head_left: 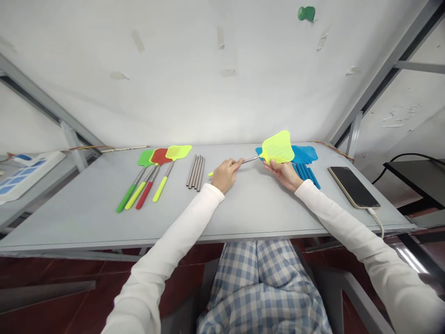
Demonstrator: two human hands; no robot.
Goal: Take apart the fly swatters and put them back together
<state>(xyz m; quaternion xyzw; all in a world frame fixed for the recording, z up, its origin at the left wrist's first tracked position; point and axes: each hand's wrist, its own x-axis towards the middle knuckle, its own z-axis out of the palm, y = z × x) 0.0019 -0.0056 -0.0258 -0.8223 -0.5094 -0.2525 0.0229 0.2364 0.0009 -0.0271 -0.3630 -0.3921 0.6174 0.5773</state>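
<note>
Between my hands is a yellow fly swatter [278, 147] with a perforated head and a thin metal rod. My left hand [225, 174] is closed round the rod near its yellow handle, whose end pokes out at the left. My right hand [284, 173] pinches the base of the head, thumb on top. Just behind and under that hand lie blue swatter heads [306, 154] and several blue handles [306, 174]. Left of my left hand, several metal tubes [196, 172] lie side by side.
At the left lie fly swatters: a green one [127, 197], a red one [144, 195] and yellow ones [160, 188]. A phone [354, 187] with a white cable [376, 218] lies at the right on the grey table [264, 213]. A wall [208, 106] rises behind.
</note>
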